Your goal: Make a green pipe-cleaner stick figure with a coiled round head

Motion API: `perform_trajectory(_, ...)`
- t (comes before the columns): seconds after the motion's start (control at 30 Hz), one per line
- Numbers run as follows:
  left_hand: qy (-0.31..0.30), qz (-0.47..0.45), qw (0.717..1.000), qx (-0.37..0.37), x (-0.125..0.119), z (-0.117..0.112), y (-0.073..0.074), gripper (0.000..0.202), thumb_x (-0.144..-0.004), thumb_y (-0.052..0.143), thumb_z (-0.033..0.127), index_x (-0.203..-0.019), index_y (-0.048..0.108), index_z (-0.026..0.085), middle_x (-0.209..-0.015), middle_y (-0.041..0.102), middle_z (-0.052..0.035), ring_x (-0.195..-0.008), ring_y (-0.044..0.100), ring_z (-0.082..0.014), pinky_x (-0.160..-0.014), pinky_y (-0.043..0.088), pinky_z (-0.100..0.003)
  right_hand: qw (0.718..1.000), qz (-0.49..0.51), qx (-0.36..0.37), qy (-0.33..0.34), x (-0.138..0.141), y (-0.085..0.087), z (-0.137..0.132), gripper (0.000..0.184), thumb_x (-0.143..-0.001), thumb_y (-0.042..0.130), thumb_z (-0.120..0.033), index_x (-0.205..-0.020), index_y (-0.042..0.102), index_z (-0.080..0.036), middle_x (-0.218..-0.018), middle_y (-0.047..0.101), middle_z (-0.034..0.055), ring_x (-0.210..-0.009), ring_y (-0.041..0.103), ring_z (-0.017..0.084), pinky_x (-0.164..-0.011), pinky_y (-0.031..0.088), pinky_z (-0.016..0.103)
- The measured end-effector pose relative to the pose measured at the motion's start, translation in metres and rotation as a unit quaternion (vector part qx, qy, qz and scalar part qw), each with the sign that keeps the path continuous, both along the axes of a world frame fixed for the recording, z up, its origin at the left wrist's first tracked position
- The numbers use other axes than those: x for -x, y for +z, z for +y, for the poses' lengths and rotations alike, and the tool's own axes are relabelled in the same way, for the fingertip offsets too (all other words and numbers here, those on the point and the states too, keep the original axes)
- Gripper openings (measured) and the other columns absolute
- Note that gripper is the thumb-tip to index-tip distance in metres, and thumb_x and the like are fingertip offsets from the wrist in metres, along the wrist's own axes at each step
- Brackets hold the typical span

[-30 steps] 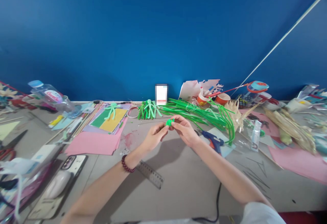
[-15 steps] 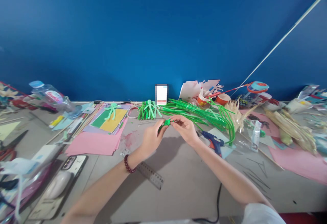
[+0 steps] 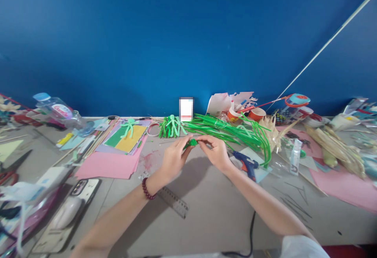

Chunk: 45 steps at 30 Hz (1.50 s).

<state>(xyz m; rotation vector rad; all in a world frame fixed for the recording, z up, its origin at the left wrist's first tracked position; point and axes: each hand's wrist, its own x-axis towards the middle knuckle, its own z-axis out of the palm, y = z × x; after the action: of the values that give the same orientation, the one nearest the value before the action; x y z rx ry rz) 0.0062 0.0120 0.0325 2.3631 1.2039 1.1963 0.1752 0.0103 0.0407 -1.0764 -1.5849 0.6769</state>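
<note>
My left hand (image 3: 173, 159) and my right hand (image 3: 216, 150) meet over the middle of the table, both pinching a small green pipe-cleaner piece (image 3: 192, 143) between their fingertips. A dark red bead bracelet (image 3: 146, 189) circles my left wrist. Just beyond the hands lies a bundle of long green pipe cleaners (image 3: 235, 132), and several small green pipe-cleaner figures (image 3: 172, 126) stand near the blue wall.
A blue glue gun (image 3: 246, 161) lies right of my right hand, its cord running toward me. A clear ruler (image 3: 172, 200) lies under my left forearm. Pink paper sheets (image 3: 107, 164), coloured card, a phone (image 3: 79, 187), a water bottle (image 3: 59, 110), scissors (image 3: 11, 167) and orange cups (image 3: 256, 113) crowd the table.
Both hands shifted slightly away from me and lower toward the table. The green piece now looks more stretched out between the fingertips than the small ball it was a second ago.
</note>
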Motion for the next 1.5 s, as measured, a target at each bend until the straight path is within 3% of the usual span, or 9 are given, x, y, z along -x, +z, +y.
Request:
perform_trajectory(0.2, -0.037, -0.103, 0.993, 0.035, -0.003, -0.003, 0.003, 0.025, -0.088, 0.051, 0.028, -0.111, 0.061, 0.022, -0.104, 0.069, -0.0071, -0.093, 0.065, -0.0197, -0.084, 0.051, -0.034, 0.995, -0.062, -0.080, -0.021, 0.001, -0.004, -0.003, 0.020, -0.082, 0.052, -0.018, -0.090, 0.069, -0.025, -0.089, 0.071, 0.0043, -0.079, 0.065, 0.020, -0.074, 0.051, 0.034)
perform_trajectory(0.33, -0.055, -0.188, 0.969, 0.151, -0.006, -0.004, 0.010, 0.024, -0.084, 0.057, 0.032, -0.102, 0.066, 0.020, -0.102, 0.070, -0.0071, -0.092, 0.065, -0.0206, -0.084, 0.052, -0.034, 0.982, -0.111, -0.153, -0.023, -0.001, -0.010, -0.003, 0.024, -0.085, 0.049, -0.016, -0.097, 0.067, -0.027, -0.094, 0.070, 0.0046, -0.089, 0.064, 0.020, -0.081, 0.050, 0.036)
perform_trajectory(0.5, -0.113, -0.360, 0.872, 0.311, -0.009, 0.000, 0.014, 0.027, -0.072, 0.070, 0.033, -0.093, 0.066, 0.015, -0.093, 0.070, -0.0067, -0.083, 0.066, -0.0186, -0.079, 0.055, -0.034, 0.960, -0.155, -0.231, 0.011, -0.007, -0.014, 0.000, 0.027, -0.086, 0.049, -0.013, -0.102, 0.066, -0.027, -0.097, 0.070, 0.0056, -0.092, 0.062, 0.020, -0.081, 0.050, 0.037)
perform_trajectory(0.63, -0.154, -0.430, 0.788, 0.412, -0.005, 0.003, 0.016, 0.027, -0.068, 0.074, 0.033, -0.087, 0.067, 0.015, -0.082, 0.070, -0.0043, -0.072, 0.066, -0.0147, -0.078, 0.054, -0.032, 0.955, -0.182, -0.231, 0.031, -0.013, -0.017, 0.003, 0.024, -0.085, 0.053, -0.017, -0.099, 0.068, -0.028, -0.098, 0.069, 0.0060, -0.092, 0.062, 0.022, -0.082, 0.049, 0.040)
perform_trajectory(0.73, -0.186, -0.435, 0.760, 0.446, -0.002, 0.005, 0.016, 0.028, -0.070, 0.073, 0.032, -0.093, 0.067, 0.016, -0.081, 0.069, -0.0041, -0.069, 0.065, -0.0130, -0.076, 0.054, -0.031, 0.959, -0.169, -0.222, 0.045, -0.014, -0.016, 0.003, 0.023, -0.085, 0.053, -0.019, -0.098, 0.068, -0.030, -0.097, 0.069, 0.0059, -0.092, 0.062, 0.022, -0.082, 0.048, 0.042)
perform_trajectory(0.83, -0.193, -0.411, 0.776, 0.439, 0.000, 0.007, 0.016, 0.036, -0.071, 0.072, 0.032, -0.104, 0.065, 0.018, -0.088, 0.070, -0.0058, -0.073, 0.065, -0.0137, -0.076, 0.054, -0.030, 0.967, -0.135, -0.213, 0.046, -0.012, -0.010, 0.002, 0.023, -0.085, 0.052, -0.017, -0.096, 0.068, -0.029, -0.096, 0.069, 0.0062, -0.090, 0.061, 0.022, -0.081, 0.049, 0.042)
perform_trajectory(1.17, -0.138, -0.238, 0.923, 0.269, 0.002, 0.006, 0.021, 0.026, -0.078, 0.064, 0.031, -0.099, 0.063, 0.016, -0.092, 0.069, -0.0086, -0.083, 0.066, -0.0186, -0.074, 0.055, -0.031, 0.995, 0.029, -0.046, 0.081, -0.004, 0.000, -0.001, 0.012, -0.084, 0.052, -0.022, -0.090, 0.063, -0.023, -0.093, 0.063, 0.0065, -0.088, 0.060, 0.019, -0.075, 0.050, 0.033)
perform_trajectory(1.33, -0.076, -0.154, 0.970, 0.171, 0.002, 0.000, 0.020, 0.021, -0.082, 0.058, 0.032, -0.098, 0.061, 0.018, -0.095, 0.068, -0.0076, -0.084, 0.065, -0.0180, -0.075, 0.054, -0.030, 0.992, 0.099, 0.050, 0.063, -0.001, 0.000, -0.001, 0.013, -0.078, 0.062, -0.031, -0.087, 0.065, -0.021, -0.090, 0.064, 0.0059, -0.080, 0.061, 0.018, -0.070, 0.050, 0.031)
perform_trajectory(1.5, -0.025, -0.060, 0.998, 0.012, 0.004, -0.002, 0.012, 0.017, -0.087, 0.051, 0.026, -0.100, 0.062, 0.021, -0.093, 0.070, -0.0063, -0.084, 0.065, -0.0171, -0.078, 0.052, -0.030, 0.978, 0.142, 0.150, 0.036, 0.003, 0.003, -0.001, 0.023, -0.071, 0.069, -0.039, -0.081, 0.065, -0.019, -0.069, 0.063, 0.0016, -0.063, 0.058, 0.015, -0.058, 0.047, 0.028)
